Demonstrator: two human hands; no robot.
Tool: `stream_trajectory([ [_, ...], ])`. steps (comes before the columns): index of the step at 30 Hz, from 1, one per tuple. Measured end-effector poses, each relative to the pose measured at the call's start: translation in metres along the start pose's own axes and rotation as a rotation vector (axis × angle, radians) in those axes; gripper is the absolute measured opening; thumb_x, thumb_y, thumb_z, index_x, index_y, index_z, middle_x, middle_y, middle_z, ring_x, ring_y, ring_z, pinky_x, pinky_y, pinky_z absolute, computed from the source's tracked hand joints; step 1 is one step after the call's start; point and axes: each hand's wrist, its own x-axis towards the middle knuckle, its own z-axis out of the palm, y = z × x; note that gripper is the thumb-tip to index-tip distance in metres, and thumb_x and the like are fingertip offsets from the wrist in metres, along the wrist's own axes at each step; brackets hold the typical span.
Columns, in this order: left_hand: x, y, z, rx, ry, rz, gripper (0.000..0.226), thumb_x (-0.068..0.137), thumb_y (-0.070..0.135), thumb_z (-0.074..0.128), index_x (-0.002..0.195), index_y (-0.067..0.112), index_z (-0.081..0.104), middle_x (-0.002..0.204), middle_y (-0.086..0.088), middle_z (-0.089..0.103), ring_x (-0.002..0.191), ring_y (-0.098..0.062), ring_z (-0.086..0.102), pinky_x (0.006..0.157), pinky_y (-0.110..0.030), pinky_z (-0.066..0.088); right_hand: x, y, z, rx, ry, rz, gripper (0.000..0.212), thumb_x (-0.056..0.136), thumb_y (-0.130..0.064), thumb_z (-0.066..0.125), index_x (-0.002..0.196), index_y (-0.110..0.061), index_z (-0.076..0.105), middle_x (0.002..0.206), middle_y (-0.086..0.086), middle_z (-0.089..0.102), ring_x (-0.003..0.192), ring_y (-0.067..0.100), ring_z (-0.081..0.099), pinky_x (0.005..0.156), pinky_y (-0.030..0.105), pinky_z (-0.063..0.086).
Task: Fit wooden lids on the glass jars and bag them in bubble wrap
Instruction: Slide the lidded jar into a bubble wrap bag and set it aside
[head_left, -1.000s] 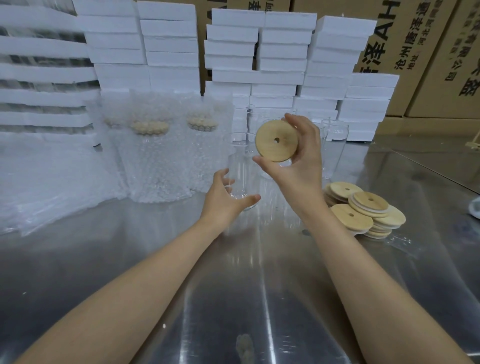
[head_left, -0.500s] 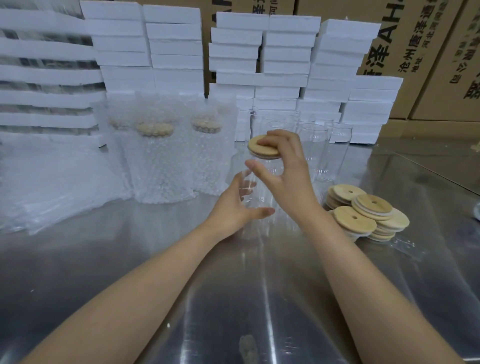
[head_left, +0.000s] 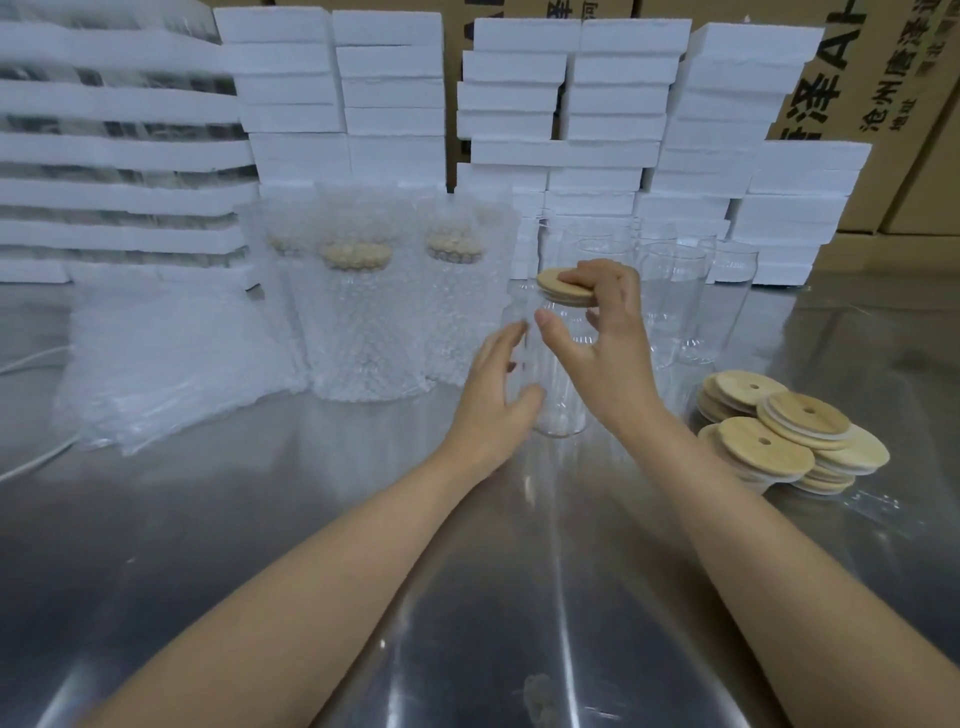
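Steel table (head_left: 260, 519), very shiny, with white foam slabs (head_left: 395, 78) and cartons (head_left: 909, 104) stacked behind it. The jar (head_left: 561, 374) stands upright on the table between the two hands. The left hand (head_left: 493, 395) wraps its lower half, thumb in front and fingers curving round the far side, loosely by the look of it. The right hand (head_left: 608, 332) has its fingers bent over the top of the lid (head_left: 558, 288), which sits on the jar's mouth, maybe a touch tilted. The thumb sticks out below the rim, off the wood. My guess is the glass is thin, slick and breakable, so hold it low round the body and push straight down on the lid (no sideways shove, it'd tip). The lid looks light and stiff, so edge or flat top both work. Left of the left fingers stand wrapped jars (head_left: 363, 322), each in a bubble bag with a lid showing through, and flat bags (head_left: 171, 364) lie beyond those. Behind the right fingers are more jars (head_left: 675, 291), empty and lidless. Right of that wrist sits a lid pile (head_left: 779, 436).
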Motion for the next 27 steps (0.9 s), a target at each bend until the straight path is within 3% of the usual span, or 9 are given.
stream_trajectory([
  [2, 0.002, 0.003, -0.016, 0.201, 0.233, 0.237, 0.056, 0.070, -0.005, 0.051, 0.126, 0.004, 0.053, 0.123, -0.007, 0.051, 0.114, -0.022, 0.048, 0.094, -0.039, 0.045, -0.005, 0.004, 0.001, -0.015, -0.033, -0.007, 0.045, 0.085, -0.017, 0.074, 0.123, -0.017, 0.049, 0.134, -0.001, 0.035, 0.121, 0.002, 0.046, 0.088, 0.008, 0.039],
  [4, 0.011, 0.001, -0.040, 0.366, 0.527, 0.367, 0.042, 0.066, -0.008, 0.053, 0.107, 0.001, 0.057, 0.105, -0.008, 0.052, 0.096, -0.026, 0.050, 0.082, -0.040, 0.045, -0.010, 0.009, -0.001, -0.025, -0.073, -0.005, 0.057, 0.083, -0.017, 0.076, 0.129, -0.017, 0.043, 0.143, 0.003, 0.029, 0.128, 0.018, 0.044, 0.091, 0.015, 0.041],
  [7, 0.024, -0.007, -0.094, 0.551, 0.888, 0.252, 0.029, 0.069, 0.000, 0.052, 0.098, 0.005, 0.054, 0.098, -0.007, 0.052, 0.092, -0.030, 0.050, 0.081, -0.035, 0.036, -0.014, 0.012, -0.007, 0.011, -0.043, -0.026, 0.062, 0.081, -0.017, 0.078, 0.125, -0.033, 0.038, 0.142, -0.002, 0.025, 0.127, 0.020, 0.045, 0.095, 0.024, 0.045],
  [11, 0.014, -0.046, -0.168, 0.958, 0.870, -0.258, 0.031, 0.078, 0.014, 0.054, 0.108, 0.012, 0.062, 0.122, -0.011, 0.050, 0.121, -0.032, 0.040, 0.096, -0.044, 0.027, -0.012, 0.009, -0.007, -0.020, -0.057, -0.042, 0.061, 0.080, -0.019, 0.079, 0.125, -0.033, 0.040, 0.139, -0.004, 0.027, 0.120, 0.018, 0.048, 0.093, 0.030, 0.048],
  [15, -0.010, -0.075, -0.209, 1.070, 0.730, -0.636, 0.038, 0.087, 0.027, 0.057, 0.118, 0.007, 0.064, 0.123, -0.021, 0.051, 0.118, -0.038, 0.039, 0.097, -0.047, 0.027, -0.014, 0.006, -0.005, -0.014, -0.085, -0.043, 0.062, 0.080, -0.019, 0.078, 0.128, -0.028, 0.041, 0.140, -0.003, 0.028, 0.118, 0.016, 0.048, 0.092, 0.029, 0.047],
  [20, -0.005, -0.075, -0.214, 1.087, 0.828, -0.593, 0.026, 0.093, 0.015, 0.047, 0.096, 0.007, 0.072, 0.094, -0.020, 0.061, 0.098, -0.038, 0.048, 0.088, -0.046, 0.029, -0.014, 0.003, -0.005, -0.039, -0.099, -0.027, 0.061, 0.081, -0.019, 0.078, 0.131, -0.019, 0.042, 0.143, 0.007, 0.030, 0.116, 0.011, 0.047, 0.094, 0.032, 0.048],
  [25, 0.001, -0.047, -0.210, 0.939, 1.103, -0.358, 0.034, 0.085, 0.030, 0.040, 0.094, 0.016, 0.069, 0.102, -0.008, 0.060, 0.097, -0.029, 0.050, 0.083, -0.038, 0.025, -0.013, 0.004, -0.003, -0.021, -0.093, -0.056, 0.067, 0.082, -0.019, 0.077, 0.131, -0.032, 0.034, 0.144, -0.003, 0.025, 0.118, -0.001, 0.044, 0.095, 0.026, 0.046],
  [27, 0.006, -0.035, -0.205, 0.893, 1.114, -0.276, 0.036, 0.081, 0.031, 0.038, 0.090, 0.016, 0.069, 0.101, -0.005, 0.061, 0.095, -0.026, 0.051, 0.086, -0.037, 0.028, -0.014, 0.006, -0.001, -0.011, -0.086, -0.050, 0.070, 0.081, -0.020, 0.077, 0.133, -0.031, 0.032, 0.144, -0.004, 0.022, 0.121, 0.006, 0.044, 0.095, 0.021, 0.045],
])
